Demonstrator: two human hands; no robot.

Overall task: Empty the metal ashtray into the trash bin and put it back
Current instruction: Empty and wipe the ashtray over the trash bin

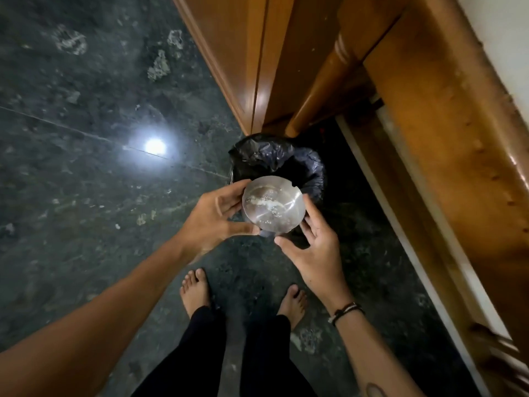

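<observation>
While the metal ashtray (273,202) is held over the near edge of the trash bin (286,164), its open side is turned up toward the camera, slightly tilted. Pale ash residue and small specks are seen inside the bowl, and a notch is visible in its upper right rim. The ashtray is gripped by the left hand (213,214), with fingers curled against the left rim and the thumb pressed near the lower edge. The right hand (313,247) is spread open beside the ashtray's lower right; its fingertips are near or touching the rim, contact cannot be confirmed, and nothing is clamped by it. A dark cord bracelet (345,310) is worn on the right wrist. The bin is lined with a black plastic bag (257,151), crumpled over the rim, and the interior is dark. The bin is placed on the dark green stone floor (86,110), just beside the corner of brown wooden furniture (286,67). A bright lamp reflection (155,146) is seen on the floor, left of the bin. Two bare feet (196,290) and dark trouser legs are seen below the hands, just short of the bin.
</observation>
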